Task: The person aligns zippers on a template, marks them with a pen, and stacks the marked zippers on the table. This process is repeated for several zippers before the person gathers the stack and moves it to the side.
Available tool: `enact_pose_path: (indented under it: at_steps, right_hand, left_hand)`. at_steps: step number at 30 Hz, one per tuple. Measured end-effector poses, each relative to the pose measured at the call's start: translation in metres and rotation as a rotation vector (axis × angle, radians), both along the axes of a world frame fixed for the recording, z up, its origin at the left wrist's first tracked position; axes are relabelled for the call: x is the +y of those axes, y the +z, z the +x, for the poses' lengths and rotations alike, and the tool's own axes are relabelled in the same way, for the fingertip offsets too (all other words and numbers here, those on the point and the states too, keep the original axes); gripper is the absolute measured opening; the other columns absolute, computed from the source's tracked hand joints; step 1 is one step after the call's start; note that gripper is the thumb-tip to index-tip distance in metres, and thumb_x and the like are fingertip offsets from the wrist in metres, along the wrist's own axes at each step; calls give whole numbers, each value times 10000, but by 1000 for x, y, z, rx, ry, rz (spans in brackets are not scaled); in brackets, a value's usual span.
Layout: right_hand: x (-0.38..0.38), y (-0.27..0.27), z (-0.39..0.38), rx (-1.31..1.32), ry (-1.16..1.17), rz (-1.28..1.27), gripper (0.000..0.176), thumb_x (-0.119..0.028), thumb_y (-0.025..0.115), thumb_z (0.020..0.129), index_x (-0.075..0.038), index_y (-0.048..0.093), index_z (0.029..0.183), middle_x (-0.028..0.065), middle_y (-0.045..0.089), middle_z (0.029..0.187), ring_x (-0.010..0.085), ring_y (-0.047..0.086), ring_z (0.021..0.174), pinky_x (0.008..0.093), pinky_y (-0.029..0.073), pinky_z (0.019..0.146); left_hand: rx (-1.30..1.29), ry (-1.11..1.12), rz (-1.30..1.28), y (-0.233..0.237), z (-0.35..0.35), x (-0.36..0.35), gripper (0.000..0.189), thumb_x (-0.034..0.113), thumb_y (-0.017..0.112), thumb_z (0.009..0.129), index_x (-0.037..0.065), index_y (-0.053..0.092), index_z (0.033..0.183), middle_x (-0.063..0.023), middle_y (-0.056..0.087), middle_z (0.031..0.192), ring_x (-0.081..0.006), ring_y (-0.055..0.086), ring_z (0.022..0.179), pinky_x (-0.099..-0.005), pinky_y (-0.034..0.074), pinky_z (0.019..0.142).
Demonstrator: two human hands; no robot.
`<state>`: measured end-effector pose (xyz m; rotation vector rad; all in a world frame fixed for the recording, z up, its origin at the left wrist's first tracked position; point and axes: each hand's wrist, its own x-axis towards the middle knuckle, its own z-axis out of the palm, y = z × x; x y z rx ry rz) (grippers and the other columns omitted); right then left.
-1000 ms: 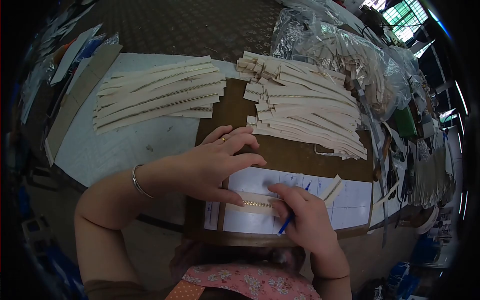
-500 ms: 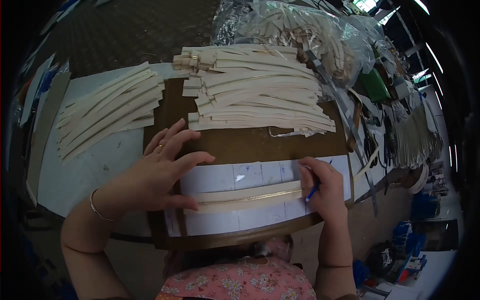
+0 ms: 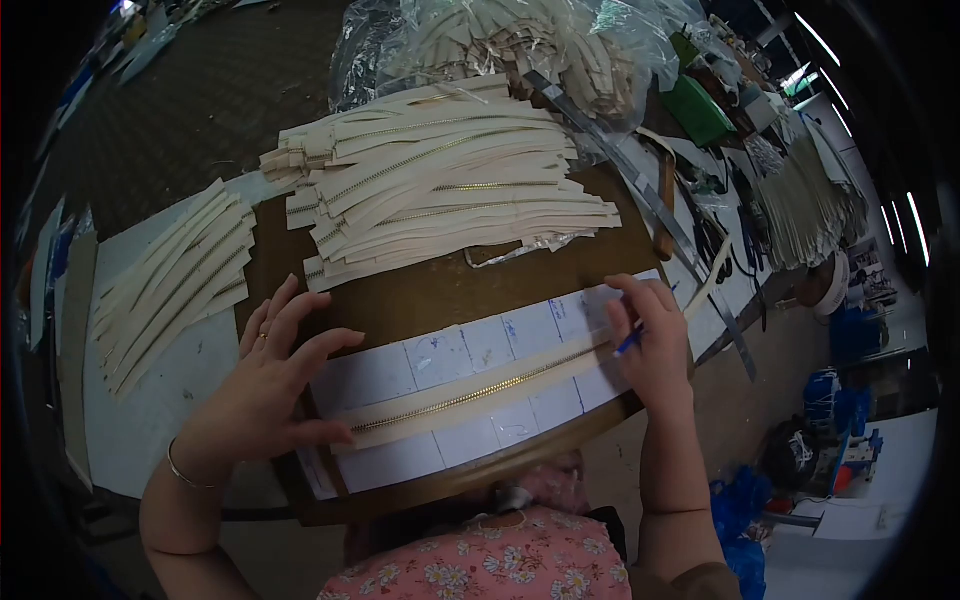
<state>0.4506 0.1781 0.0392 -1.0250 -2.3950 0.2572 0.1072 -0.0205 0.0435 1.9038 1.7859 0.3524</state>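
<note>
r hand (image 3: 655,345) has slid along to the strip's right end. brown board (image 3: 450,290) carries a white marked sheet (image 3: 440,355), w/ the zipper strip (image 3: 470,395) flat across it. l hand (image 3: 265,385) splayed flat, thumb pinning the strip's left end. r hand fingers curled round blue pen (image 3: 628,343).
</note>
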Motion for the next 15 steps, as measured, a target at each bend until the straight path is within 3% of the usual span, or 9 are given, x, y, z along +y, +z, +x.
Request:
enact_pose_path:
  at_steps: [1,3,4,6,9,10,11,13,15]
  right_hand:
    - [-3,3,2,1,-8,2,137,-143,658,953,-42,668,1045,109,635,896,231,637,726,352,506,632]
    - [-10,8,6,529,-33,-368,266,-213,490,1070,7,637,1047,102,610,990,172,609,783,320,501,686]
    - [-13,11,4,534,-41,-365,266,-213,490,1070,7,637,1047,102,610,990,172,609,783,320,501,686]
    - [-18,12,-7,713,217,-567,413,-284,350,1114,25,609,1027,96,592,1041,132,577,824,294,493,741]
    - [-15,-8,-21,703,394,-751,433,-310,347,1116,20,590,976,100,601,1031,115,572,843,269,481,790]
    - [-16,-13,-24,690,338,-807,420,-321,399,1105,-2,584,904,77,614,918,85,574,765,240,474,694]
    - [-15,-15,-23,694,336,-805,420,-321,399,1105,-2,584,904,77,614,918,85,574,765,240,474,694]
    - [-15,-17,-20,606,116,-915,411,-326,463,1088,-24,583,837,40,602,777,71,555,646,223,440,577]
    - [-16,-22,-20,610,126,-799,425,-339,454,1089,-37,567,811,38,577,744,71,522,594,222,406,526]
  left_hand:
    - [1,-8,2,0,0,0,811,492,876,686,213,548,1373,-152,292,1554,-459,102,1520,-568,146,1221]
    - [-8,13,-19,2,1,1,828,472,887,674,207,546,1380,-158,297,1549,-455,101,1523,-563,139,1221]
    - [-5,5,-18,2,1,0,828,472,887,674,207,546,1380,-158,297,1549,-455,101,1523,-563,139,1221]
    - [-20,24,-20,2,2,1,837,454,895,664,203,547,1383,-161,298,1548,-450,105,1522,-560,137,1220]
    - [-18,32,-24,2,3,1,836,442,901,656,202,553,1377,-160,301,1546,-455,114,1515,-561,148,1219]
    - [-15,27,-23,2,3,1,836,442,901,656,202,553,1377,-160,301,1546,-455,114,1515,-561,148,1219]
    - [-17,31,-22,2,3,1,833,436,902,655,202,555,1375,-160,302,1546,-458,120,1511,-562,154,1218]
    - [-16,34,-23,2,2,0,830,430,903,654,202,556,1373,-159,302,1546,-461,125,1507,-564,161,1216]
    - [-8,30,-14,2,3,0,831,424,904,651,201,556,1372,-161,306,1544,-465,130,1504,-565,171,1214]
